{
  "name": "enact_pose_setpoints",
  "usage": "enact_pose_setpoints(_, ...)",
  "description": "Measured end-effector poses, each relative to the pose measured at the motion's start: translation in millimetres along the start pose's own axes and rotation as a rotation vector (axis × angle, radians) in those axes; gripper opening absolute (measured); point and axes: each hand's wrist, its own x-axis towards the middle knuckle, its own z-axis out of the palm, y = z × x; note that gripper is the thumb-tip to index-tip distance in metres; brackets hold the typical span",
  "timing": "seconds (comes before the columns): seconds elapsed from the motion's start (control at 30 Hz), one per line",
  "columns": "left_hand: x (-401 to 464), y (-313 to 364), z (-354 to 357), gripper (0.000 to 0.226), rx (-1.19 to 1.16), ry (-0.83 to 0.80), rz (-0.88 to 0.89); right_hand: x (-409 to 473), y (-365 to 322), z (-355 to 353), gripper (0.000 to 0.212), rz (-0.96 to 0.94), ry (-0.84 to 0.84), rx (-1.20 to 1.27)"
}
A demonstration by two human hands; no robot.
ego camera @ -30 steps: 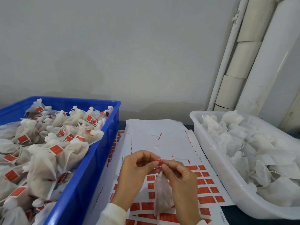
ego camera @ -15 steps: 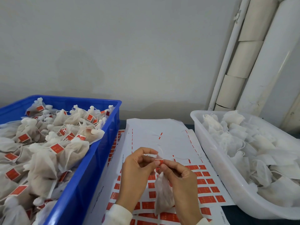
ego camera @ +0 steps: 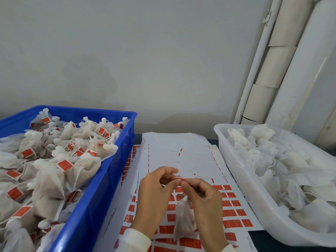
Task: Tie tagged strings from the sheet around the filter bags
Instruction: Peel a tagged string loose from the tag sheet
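Observation:
My left hand (ego camera: pixel 154 195) and my right hand (ego camera: pixel 203 202) meet above the white sheet (ego camera: pixel 181 153) of red tags. Between their fingertips they pinch a small red tag (ego camera: pixel 180 178) with its thin white string. A white filter bag (ego camera: pixel 184 219) hangs below my right hand, its gathered neck hidden among the fingers. Rows of red tags (ego camera: pixel 234 212) cover the near half of the sheet; the far half is mostly bare white with a few loose strings.
A blue crate (ego camera: pixel 101 190) on the left is heaped with tied, tagged bags. A white plastic tub (ego camera: pixel 241 179) on the right holds untagged filter bags. Behind stand a grey wall and white pipes (ego camera: pixel 291 73) at the right.
Both hands stay together over the sheet. The left fingers have shifted a little on the tag while the bag keeps hanging below.

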Motion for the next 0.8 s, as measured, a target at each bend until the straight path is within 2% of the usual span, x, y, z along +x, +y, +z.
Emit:
enact_pose_setpoints(0.17, 0, -1, 0, 0.027, 0.028, 0.027, 0.038, 2, 0, -1, 0.008, -0.017, 0.001, -0.045)
enact_pose_setpoints(0.33, 4, 2, -3, 0.03, 0.066, -0.035, 0.093, 1, 3, 0, 0.01, 0.022, 0.01, -0.066)
enact_pose_setpoints(0.43, 1, 2, -1, 0.029, 0.085, 0.018, 0.08, 1, 2, 0, 0.009, 0.011, 0.009, -0.09)
enact_pose_setpoints(0.63, 0, 3, -2, 0.05, 0.111, 0.071, 0.005, 1, 0, -4, 0.009, 0.059, 0.012, 0.018)
enact_pose_setpoints(0.73, -1, 2, -7, 0.024, -0.114, -0.072, -0.044, 2, -3, -8, 0.008, 0.096, -0.011, 0.104)
enact_pose_setpoints(0.8, -2, 2, -9, 0.011, -0.139, -0.107, -0.045, 2, -4, -8, 0.008, 0.106, -0.027, 0.13)
